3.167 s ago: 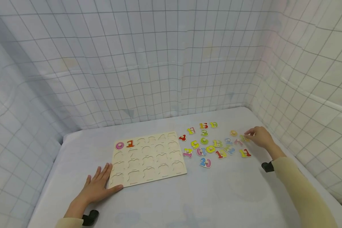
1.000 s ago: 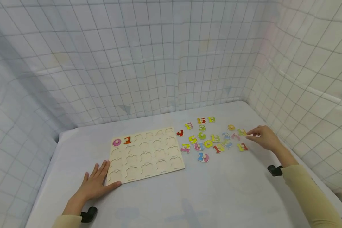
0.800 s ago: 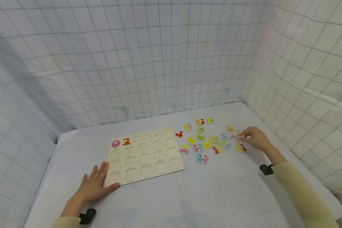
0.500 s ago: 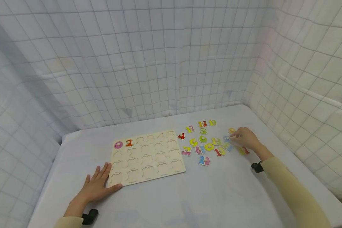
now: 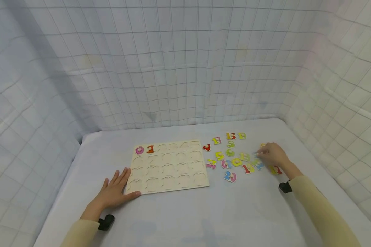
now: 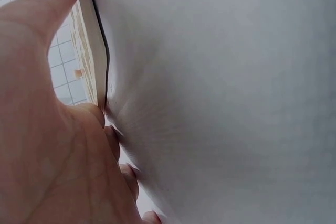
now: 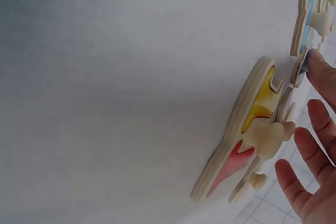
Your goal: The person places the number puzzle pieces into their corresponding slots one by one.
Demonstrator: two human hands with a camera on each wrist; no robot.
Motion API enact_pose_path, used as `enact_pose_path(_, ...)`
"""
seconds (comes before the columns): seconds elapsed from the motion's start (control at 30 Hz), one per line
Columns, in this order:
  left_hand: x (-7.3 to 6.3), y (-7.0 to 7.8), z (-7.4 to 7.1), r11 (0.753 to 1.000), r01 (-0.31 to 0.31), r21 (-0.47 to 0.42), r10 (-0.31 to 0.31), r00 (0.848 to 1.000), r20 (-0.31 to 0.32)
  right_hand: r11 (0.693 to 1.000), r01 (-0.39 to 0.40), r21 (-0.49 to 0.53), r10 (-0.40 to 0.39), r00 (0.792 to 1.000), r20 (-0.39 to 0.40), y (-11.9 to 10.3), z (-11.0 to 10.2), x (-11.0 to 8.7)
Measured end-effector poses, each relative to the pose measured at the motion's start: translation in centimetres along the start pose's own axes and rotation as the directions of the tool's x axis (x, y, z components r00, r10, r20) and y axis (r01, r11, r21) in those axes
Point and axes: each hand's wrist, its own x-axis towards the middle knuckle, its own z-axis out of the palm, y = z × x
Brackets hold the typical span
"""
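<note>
A: The left hand (image 5: pixel 112 193) is lying spread at the near left corner of the board (image 5: pixel 170 189), gripping nothing — just steadying, I'd say!

B: And the right hand (image 5: pixel 273 154)?

A: It's working among the loose pieces (image 5: pixel 230 153), well right of the board. A fingertip is seemingly touching a blue piece (image 7: pixel 301 72), but the head view is blurring there — I can't tell whether it's pinching.

B: So which step are we watching?

A: Picking out a piece, by my reading. The 0 (image 5: pixel 139 150) and the 1 (image 5: pixel 150 149) are sitting in the top row, and the other slots are showing bare.

B: What's the next move calling for?

A: Probably a sure pinch, a lift clear of the neighbours, then a carry leftward to the matching slot. The piece's number is hiding under the hand, so I'm not naming that slot
</note>
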Motion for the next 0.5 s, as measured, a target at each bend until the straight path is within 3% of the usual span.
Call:
enact_pose_path(0.23,0.2,0.6,-0.1,1.0,-0.005,0.0,0.005,1.0,0.008,0.999,0.039,-0.014,-0.04,0.998,-0.055,-0.1,-0.2,-0.3)
enact_pose_path(0.5,-0.4,0.8,-0.5,1.0,0.016,0.009,-0.016,1.0,0.018,0.981,0.174,-0.084,-0.184,0.974,-0.132,-5.9,0.8,2.3)
